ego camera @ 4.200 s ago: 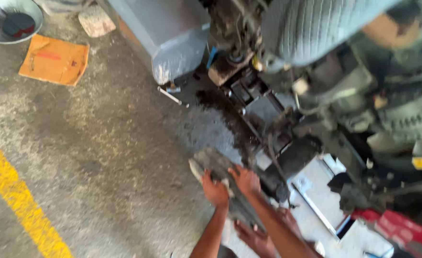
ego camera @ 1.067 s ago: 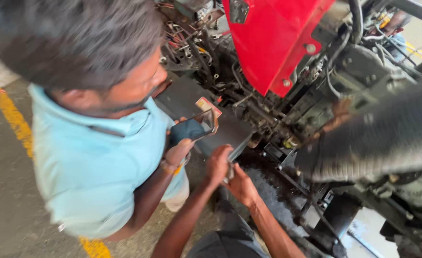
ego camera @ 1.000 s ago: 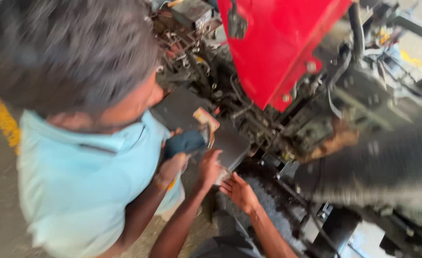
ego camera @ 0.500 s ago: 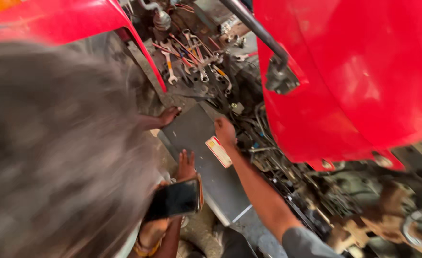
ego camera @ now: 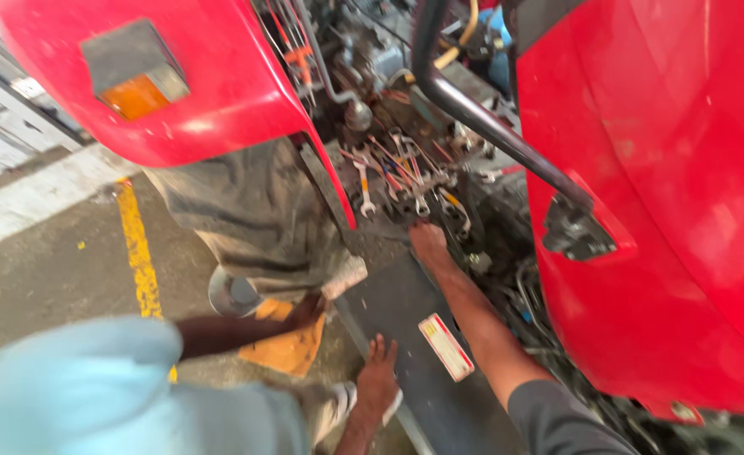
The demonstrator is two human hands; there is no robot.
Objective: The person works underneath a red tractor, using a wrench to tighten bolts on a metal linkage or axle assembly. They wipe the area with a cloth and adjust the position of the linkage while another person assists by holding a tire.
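A dark grey metal plate (ego camera: 405,312) with a small white and red label (ego camera: 445,346) lies lengthwise under the red machine. My right hand (ego camera: 428,242), on a grey-sleeved arm, is at the plate's far end, its fingers curled over the edge just below a cluster of wrenches (ego camera: 401,181). My left hand (ego camera: 378,381) rests on the plate's near left edge with its fingers spread. A co-worker in a light blue shirt (ego camera: 94,388) reaches one arm to an orange block (ego camera: 292,347) beside the plate.
Red body panels (ego camera: 667,211) and a red fender (ego camera: 195,93) with an orange lamp hang overhead. A black curved bar (ego camera: 490,126) crosses above the wrenches. A large grey tyre (ego camera: 254,219) stands on the left. A yellow line (ego camera: 138,253) runs along the concrete floor.
The co-worker's head has dropped out of the view and the phone is no longer seen. My right hand stays at the plate's far end; my left hand has slid nearer along its left edge.
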